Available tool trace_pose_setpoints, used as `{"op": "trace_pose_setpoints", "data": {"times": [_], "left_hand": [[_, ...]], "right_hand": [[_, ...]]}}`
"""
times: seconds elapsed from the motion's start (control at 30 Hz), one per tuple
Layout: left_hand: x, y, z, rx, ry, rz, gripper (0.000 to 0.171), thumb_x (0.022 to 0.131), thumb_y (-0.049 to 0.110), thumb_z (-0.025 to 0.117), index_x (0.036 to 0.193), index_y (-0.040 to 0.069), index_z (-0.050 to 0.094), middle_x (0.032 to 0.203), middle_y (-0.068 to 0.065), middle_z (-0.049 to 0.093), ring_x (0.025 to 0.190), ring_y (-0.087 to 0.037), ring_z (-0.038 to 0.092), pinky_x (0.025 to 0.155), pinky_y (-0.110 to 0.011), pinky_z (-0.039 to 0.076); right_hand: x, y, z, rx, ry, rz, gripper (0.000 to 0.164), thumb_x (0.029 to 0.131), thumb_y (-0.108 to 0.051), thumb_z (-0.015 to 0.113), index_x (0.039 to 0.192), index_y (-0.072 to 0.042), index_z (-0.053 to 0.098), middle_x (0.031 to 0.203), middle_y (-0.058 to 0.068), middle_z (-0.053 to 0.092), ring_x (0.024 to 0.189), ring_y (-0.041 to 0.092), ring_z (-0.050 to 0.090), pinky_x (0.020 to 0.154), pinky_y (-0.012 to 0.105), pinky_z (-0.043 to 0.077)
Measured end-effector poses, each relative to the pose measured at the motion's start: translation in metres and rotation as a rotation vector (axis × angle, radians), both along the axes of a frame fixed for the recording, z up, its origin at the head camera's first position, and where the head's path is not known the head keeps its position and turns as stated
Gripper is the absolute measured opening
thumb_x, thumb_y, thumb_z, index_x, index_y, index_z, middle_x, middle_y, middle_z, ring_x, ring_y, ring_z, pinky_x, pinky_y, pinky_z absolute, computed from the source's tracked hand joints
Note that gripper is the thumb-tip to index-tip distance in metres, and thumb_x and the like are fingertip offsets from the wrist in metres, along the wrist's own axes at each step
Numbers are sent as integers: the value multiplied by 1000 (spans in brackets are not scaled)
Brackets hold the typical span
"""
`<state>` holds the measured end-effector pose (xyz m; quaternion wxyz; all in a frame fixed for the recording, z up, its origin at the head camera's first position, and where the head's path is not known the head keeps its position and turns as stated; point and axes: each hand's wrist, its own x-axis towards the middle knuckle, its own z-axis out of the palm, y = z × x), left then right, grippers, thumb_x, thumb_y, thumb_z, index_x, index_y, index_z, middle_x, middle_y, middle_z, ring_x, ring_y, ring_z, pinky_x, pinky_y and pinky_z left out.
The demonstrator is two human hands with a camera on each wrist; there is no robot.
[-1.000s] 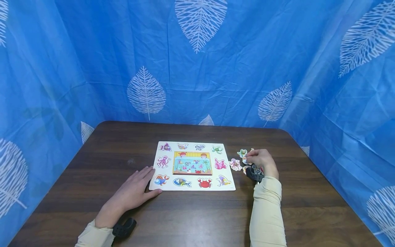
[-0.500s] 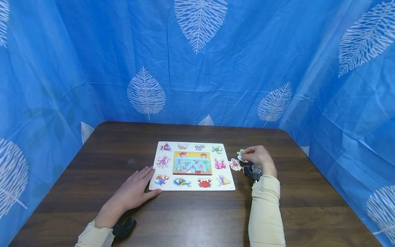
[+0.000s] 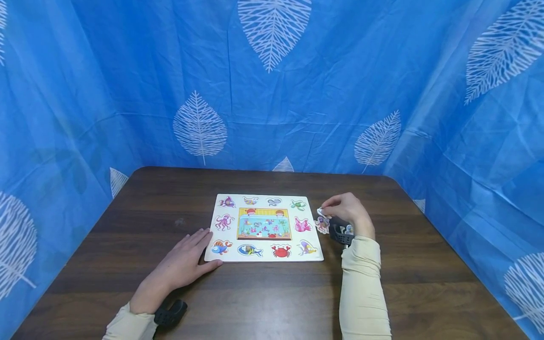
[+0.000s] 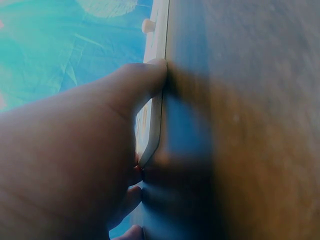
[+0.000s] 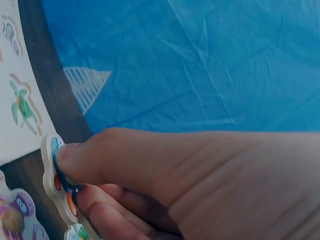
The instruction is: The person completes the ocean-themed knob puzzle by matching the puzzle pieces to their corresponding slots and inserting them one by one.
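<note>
Between thumb and fingers, my right hand [image 3: 349, 210] pinches a knobbed puzzle piece [image 5: 48, 172], white-edged with blue and orange on its face. It is raised and tilted beside the right edge of the puzzle board [image 3: 265, 258]. Just below it lies an octopus piece [image 3: 323, 226], and a green-printed piece [image 5: 77, 232] shows partly under my fingers in the right wrist view. My left hand [image 3: 180, 259] lies with straight fingers along the board's left edge, its thumb [image 4: 150, 75] on the front corner.
The board bears printed sea animals around an aquarium picture [image 3: 264, 224]; a blue fish piece [image 3: 250, 250] with a knob sits in its front row. More pieces [image 3: 349, 230] lie behind my right wrist. Blue leaf-patterned cloth [image 3: 272, 118] surrounds the dark wooden table [image 3: 272, 302].
My right hand has lifted the piece from the pile on the right and moved left with it towards the board. The left hand stays in place.
</note>
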<state>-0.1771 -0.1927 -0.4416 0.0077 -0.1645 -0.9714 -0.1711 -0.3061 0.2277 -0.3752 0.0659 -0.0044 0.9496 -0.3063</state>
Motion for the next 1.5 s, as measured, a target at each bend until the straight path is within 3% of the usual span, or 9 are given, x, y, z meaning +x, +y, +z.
{"op": "trace_pose_setpoints", "data": {"times": [0.83,1.1,1.33,1.5], "left_hand": [[0,1,1,1,13,1,82,94,48,73,150,-6,47,155,-27,47,145,-44,43,117,-63,36],[1,1,0,2,10,1,82,94,48,73,150,-6,47,155,-26,46,145,-44,43,118,-63,36],[0,1,0,-1,4,5,82,94,49,72,150,-5,47,156,-26,46,146,-44,42,118,-63,35],[0,0,0,0,7,2,82,94,48,72,150,-6,46,155,-27,46,145,-44,43,118,-63,36]], "right_hand": [[4,-51,21,-40,31,141,20,89,-23,79,106,-12,80,102,6,76,92,26,66,79,37,56],[7,-72,28,-47,65,226,16,88,-18,80,102,-11,80,97,4,77,83,22,62,64,30,52],[11,-90,30,-50,81,288,12,88,-16,81,99,-13,81,95,1,78,86,18,66,76,31,55],[10,-100,28,-50,99,358,10,87,-14,82,97,-13,81,91,-1,77,83,16,66,75,31,56]]}}
